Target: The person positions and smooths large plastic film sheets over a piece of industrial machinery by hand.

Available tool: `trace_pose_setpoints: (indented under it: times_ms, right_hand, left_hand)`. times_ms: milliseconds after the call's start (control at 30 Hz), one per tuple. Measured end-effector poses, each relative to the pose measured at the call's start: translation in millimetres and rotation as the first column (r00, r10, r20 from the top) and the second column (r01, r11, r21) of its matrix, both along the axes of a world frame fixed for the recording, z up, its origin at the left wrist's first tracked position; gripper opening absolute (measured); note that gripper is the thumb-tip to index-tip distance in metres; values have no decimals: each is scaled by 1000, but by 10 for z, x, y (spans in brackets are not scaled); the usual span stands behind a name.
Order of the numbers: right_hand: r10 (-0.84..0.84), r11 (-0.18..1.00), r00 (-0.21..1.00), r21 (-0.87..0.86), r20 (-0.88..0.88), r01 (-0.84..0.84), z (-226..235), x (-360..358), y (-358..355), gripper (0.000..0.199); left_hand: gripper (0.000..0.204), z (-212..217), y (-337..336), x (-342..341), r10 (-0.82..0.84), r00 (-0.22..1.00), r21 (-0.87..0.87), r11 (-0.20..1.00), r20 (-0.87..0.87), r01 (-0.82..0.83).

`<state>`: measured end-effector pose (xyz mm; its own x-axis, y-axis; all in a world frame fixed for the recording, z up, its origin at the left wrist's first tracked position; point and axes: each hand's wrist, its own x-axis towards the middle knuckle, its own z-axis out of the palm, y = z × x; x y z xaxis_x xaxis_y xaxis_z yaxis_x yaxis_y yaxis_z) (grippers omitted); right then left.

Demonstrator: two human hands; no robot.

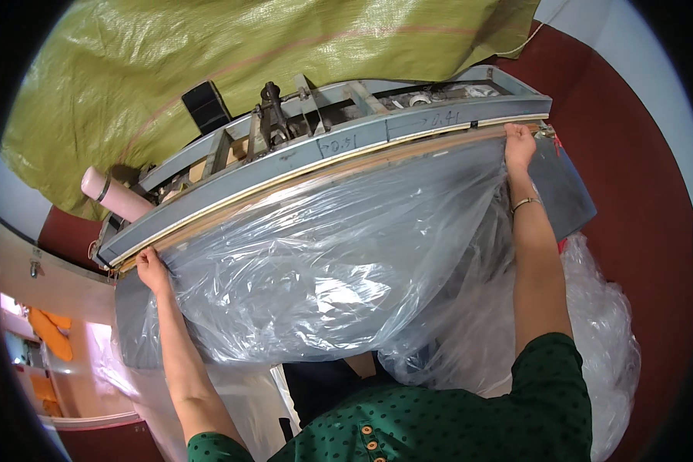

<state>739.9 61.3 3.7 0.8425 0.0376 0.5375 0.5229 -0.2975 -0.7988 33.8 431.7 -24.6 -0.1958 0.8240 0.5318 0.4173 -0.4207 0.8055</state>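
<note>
A large clear plastic bag (339, 262) is stretched across the front of a long grey metal machine (316, 150) with a tan bar (346, 171) along its front edge. My left hand (152, 269) grips the bag's left corner against the bar's left end. My right hand (520, 145) pinches the bag's right corner at the bar's right end; a bracelet sits on that wrist. The bag billows down toward my body between both arms.
A yellow-green woven tarp (231, 54) covers the area behind the machine. A pink roll (115, 196) pokes out at the machine's left end. More clear plastic (600, 323) is heaped at my right. The floor is dark red (631, 154).
</note>
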Motion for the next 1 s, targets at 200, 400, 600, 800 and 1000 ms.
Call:
trace_pose_setpoints:
  times_ms: [200, 400, 600, 800, 1000]
  right_hand:
    - [-130, 991, 991, -20, -5, 130, -59, 174, -60, 23]
    - [-266, 963, 964, 43, 28, 265, -84, 338, -114, 18]
    - [-359, 933, 917, -98, -173, 347, 329, -207, 65, 20]
    - [430, 896, 773, -115, 467, -429, 1006, -1946, 712, 14]
    - [927, 368, 344, -549, 150, -751, 767, -3163, 984, 16]
  left_hand:
    - [22, 26, -49, 120, 26, 999, 12, 1000, 27, -27]
    - [12, 144, -119, 139, 34, 924, -103, 995, 382, 6]
    - [10, 179, -177, -51, -14, 943, -131, 990, 331, 60]
    - [7, 942, -1203, 145, -402, 864, -17, 904, 304, 427]
    - [8, 1168, -1677, -482, -282, 877, 104, 960, 390, 262]
